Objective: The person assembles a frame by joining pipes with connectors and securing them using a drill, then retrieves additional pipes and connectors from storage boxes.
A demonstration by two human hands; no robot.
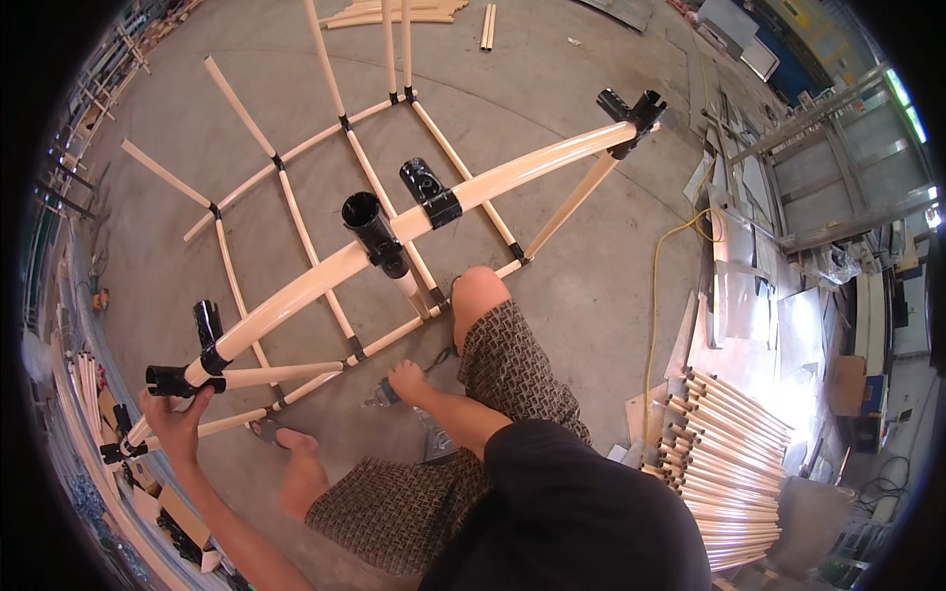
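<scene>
A frame of cream-coloured pipes and black joints stands in front of me. Its nearest pipe runs from the lower left to the upper right. My left hand is closed round the black pipe joint at that pipe's left end, with the thumb pressed on its underside. Low between the frame and my knees, my right hand grips a teal hand tool; my fingers and the small size hide its exact kind. More black joints sit along the top pipe, among them an open-ended one near the middle.
A stack of cream pipes lies at the lower right, beside a yellow cable. Metal sheets and a metal rack stand on the right. More pipes and two short ones lie on the far floor. Boxes crowd the lower left.
</scene>
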